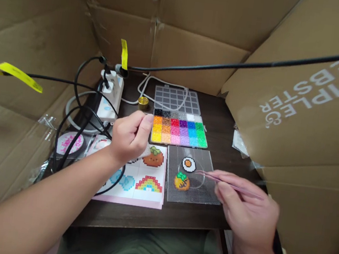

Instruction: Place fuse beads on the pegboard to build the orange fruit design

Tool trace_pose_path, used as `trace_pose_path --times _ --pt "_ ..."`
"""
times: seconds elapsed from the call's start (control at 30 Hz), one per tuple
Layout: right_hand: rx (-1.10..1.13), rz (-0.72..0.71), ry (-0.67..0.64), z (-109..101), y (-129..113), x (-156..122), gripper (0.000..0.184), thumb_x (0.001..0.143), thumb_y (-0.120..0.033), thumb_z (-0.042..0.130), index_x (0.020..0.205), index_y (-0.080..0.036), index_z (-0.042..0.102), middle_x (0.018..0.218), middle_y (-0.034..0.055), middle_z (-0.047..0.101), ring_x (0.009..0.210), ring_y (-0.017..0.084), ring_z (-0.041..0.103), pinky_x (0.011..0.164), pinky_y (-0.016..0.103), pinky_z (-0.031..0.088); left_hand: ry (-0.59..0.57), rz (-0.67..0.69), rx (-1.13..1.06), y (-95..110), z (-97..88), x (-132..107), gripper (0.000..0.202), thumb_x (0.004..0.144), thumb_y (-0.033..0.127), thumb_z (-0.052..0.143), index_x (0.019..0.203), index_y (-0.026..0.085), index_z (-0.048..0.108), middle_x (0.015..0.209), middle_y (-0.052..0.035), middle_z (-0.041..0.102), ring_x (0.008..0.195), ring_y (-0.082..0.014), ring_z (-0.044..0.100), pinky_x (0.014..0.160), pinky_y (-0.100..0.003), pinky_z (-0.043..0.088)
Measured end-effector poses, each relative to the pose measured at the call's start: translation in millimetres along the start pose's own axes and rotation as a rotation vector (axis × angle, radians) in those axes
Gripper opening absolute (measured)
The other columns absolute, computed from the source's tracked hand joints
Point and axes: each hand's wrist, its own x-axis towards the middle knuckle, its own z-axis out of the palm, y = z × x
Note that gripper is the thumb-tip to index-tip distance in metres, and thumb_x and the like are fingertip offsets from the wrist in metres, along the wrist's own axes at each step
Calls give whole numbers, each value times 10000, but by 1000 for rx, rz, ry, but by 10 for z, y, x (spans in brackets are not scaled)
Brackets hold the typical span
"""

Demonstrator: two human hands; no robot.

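My right hand (249,207) grips a pair of pink tweezers (232,185), whose tips point left over a clear pegboard (192,195). On that board lie a fried egg made of beads (188,165) and, just below it, an orange bead persimmon (181,182) with green leaves. My left hand (131,134) is closed in a fist above a pattern sheet (148,198). Something whitish shows under its lower edge; what the fingers hold, if anything, is hidden. Behind the pegboard stands a bead box (180,129) with compartments sorted by colour.
The box's clear divided lid (177,100) lies open at the back, near a small gold tin (143,102). A power strip (111,97) with black cables stands at left. Pink beads fill a round dish (70,143). Cardboard walls (194,51) surround the table; a cable (195,67) crosses above.
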Motion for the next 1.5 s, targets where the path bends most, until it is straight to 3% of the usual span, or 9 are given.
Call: trace_pose_path --times 0.13,0.3,0.4,0.5,0.7,1.13,1.5 --pt "11 -118 -28 155 -271 559 118 808 -212 704 887 -252 783 841 47 775 781 211 735 708 328 614 -1 26 -13 21 -9 13 366 900 151 530 597 173 324 496 53 301 433 -45 295 433 -226 257" --pt "-5 -147 -212 705 -329 1194 93 789 -232 693 822 -192 770 830 62 776 746 194 728 697 314 595 -6 41 -25 20 -16 17 351 874 93 543 610 171 325 502 62 292 434 -35 279 428 -208 243" --pt "9 -113 -306 1011 -215 1307 104 783 -234 675 793 -165 752 809 71 772 741 191 724 700 311 584 -14 38 -37 24 -18 14 345 877 81 536 614 170 331 507 62 292 441 -33 281 429 -203 244" --pt "32 -48 -371 1174 -89 1273 100 773 -244 673 783 -169 739 788 69 768 714 188 716 660 306 570 -24 19 -46 34 -20 10 314 889 81 521 622 167 379 512 58 315 446 -34 303 430 -202 258" --pt "30 -8 -419 1220 29 1197 109 777 -259 662 792 -177 732 806 72 767 717 193 709 644 308 551 -32 19 -38 35 -15 14 286 906 97 506 637 167 435 501 54 336 437 -39 321 421 -211 264" --pt "50 39 -474 1218 50 1199 108 776 -269 664 776 -177 720 799 74 762 754 202 714 688 322 548 -22 13 -24 -2 -5 -4 309 902 98 518 621 164 407 503 54 329 445 -36 319 422 -210 261" --pt "40 37 -441 1199 63 1199 114 779 -284 668 774 -179 713 796 75 761 743 208 717 693 340 556 -23 9 -6 -8 -9 -2 300 906 110 518 626 166 427 496 52 340 439 -42 327 419 -216 268"
